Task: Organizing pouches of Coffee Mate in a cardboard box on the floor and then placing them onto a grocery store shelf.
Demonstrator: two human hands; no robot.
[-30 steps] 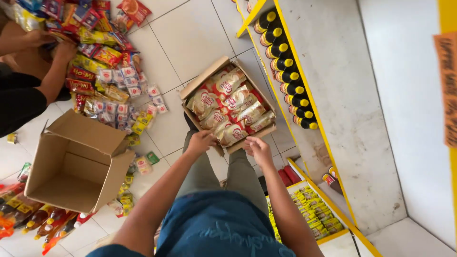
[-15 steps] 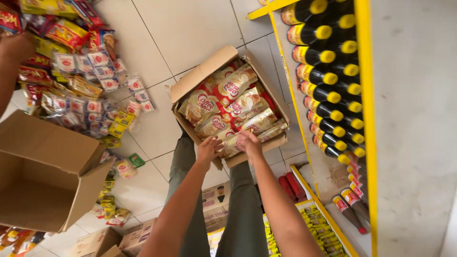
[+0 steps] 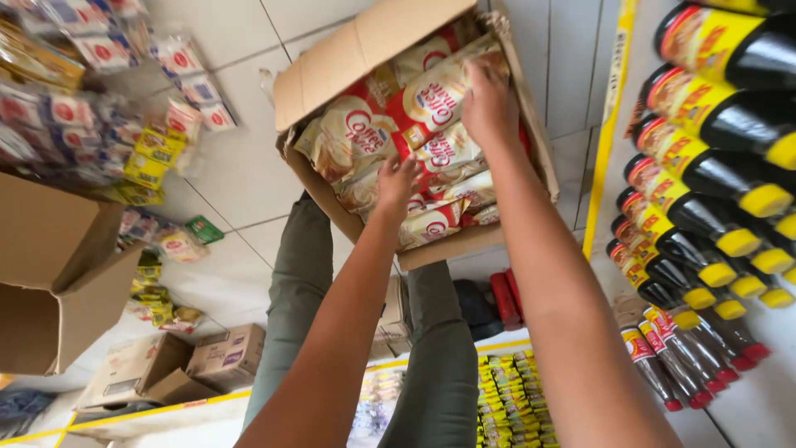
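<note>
both hands reach into an open cardboard box [image 3: 348, 58] of red and cream sachet packs [image 3: 356, 133]. the left hand [image 3: 396, 184] presses its spread fingers on packs beneath it; the right hand [image 3: 489, 104], just beyond, curls over another pack. dark bottles [image 3: 705, 166] line the shelf to its right.

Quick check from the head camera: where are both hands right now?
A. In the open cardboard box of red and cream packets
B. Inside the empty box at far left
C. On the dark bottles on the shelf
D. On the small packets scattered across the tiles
A: the left hand and right hand both rest on the packets inside the open cardboard box.
</note>
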